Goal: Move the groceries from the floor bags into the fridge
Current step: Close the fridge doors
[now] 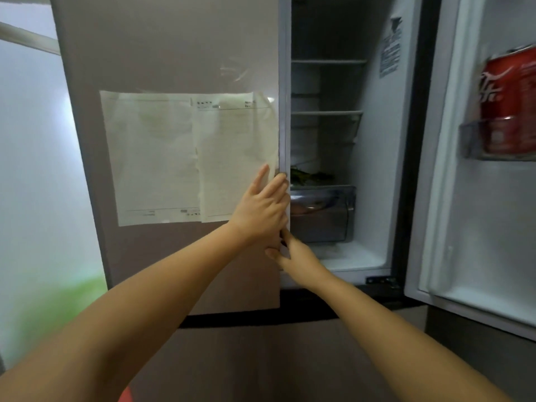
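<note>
head view | left hand (261,207) fingers hooked over left fridge door (174,53) edge, right hand (293,252) gripping same edge below | right door (464,198) open, 1 red can (510,103) in its bin | groceries, bags unseen | door likely heavy, stiff, smooth metal: pull at edge | glass shelves, clear plastic drawer (322,210)

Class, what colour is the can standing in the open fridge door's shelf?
Red, with white lettering. The can shows in the head view, far right.
</note>
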The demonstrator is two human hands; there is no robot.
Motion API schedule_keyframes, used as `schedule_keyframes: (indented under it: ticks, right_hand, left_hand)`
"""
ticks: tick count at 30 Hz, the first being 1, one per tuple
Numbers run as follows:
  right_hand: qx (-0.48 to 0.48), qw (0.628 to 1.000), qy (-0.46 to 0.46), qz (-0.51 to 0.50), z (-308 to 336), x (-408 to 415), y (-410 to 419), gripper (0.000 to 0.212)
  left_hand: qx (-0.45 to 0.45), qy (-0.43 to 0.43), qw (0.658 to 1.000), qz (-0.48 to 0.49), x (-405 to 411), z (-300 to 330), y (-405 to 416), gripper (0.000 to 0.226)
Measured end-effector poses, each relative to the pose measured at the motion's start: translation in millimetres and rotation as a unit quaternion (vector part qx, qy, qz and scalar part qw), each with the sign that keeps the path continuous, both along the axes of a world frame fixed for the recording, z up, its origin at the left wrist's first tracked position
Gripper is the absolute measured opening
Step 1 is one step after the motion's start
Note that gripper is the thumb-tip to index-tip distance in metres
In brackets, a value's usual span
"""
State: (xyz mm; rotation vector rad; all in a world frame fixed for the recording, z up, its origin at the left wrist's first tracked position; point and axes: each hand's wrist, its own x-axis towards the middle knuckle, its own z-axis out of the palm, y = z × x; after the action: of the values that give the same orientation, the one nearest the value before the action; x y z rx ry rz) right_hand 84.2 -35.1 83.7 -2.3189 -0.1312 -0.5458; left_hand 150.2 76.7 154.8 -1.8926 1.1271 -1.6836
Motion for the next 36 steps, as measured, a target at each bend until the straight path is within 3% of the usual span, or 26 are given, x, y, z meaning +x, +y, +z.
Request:
schedule_keyframes:
  ticks: [2,7,13,17,22,25,28,30,33,36]
  right_hand:
    - [-0.023,1.000,0.001,-0.007,-1,-11,-11,0.064]
    - [-0.042,0.988,-0.073,-0.127,8,-80,-88,0.036]
    - [-0.072,0.939,-0.143,-0.305,35,-201,-174,0.022]
    - [-0.108,0.920,-0.189,-0.327,36,-265,-208,0.029]
    - [-0.151,0.888,-0.244,-0.359,33,-305,-231,0.026]
    - [-0.159,0.867,-0.288,-0.374,36,-320,-240,0.029]
    - [-0.165,0.844,-0.313,-0.403,40,-331,-247,0.038]
    - [-0.149,0.852,-0.307,-0.396,42,-336,-248,0.048]
    - [-0.102,0.901,-0.282,-0.315,42,-338,-239,0.063]
    - [-0.115,0.918,-0.283,-0.254,32,-328,-214,0.071]
  left_hand:
    - [-0.021,0.014,1.000,-0.008,-3,-4,-5,0.028]
    - [-0.066,0.047,0.988,-0.133,-58,8,-80,0.034]
    - [-0.102,0.085,0.901,-0.412,-195,53,-213,0.045]
    - [-0.148,0.172,0.866,-0.446,-236,76,-247,0.044]
    - [-0.189,0.338,0.791,-0.474,-261,102,-245,0.030]
    - [-0.209,0.375,0.767,-0.477,-265,108,-238,0.032]
    - [-0.246,0.421,0.713,-0.505,-258,105,-225,0.038]
    - [-0.273,0.445,0.676,-0.520,-248,101,-209,0.040]
    - [-0.302,0.482,0.614,-0.547,-230,95,-179,0.033]
    - [-0.345,0.502,0.572,-0.550,-205,92,-150,0.032]
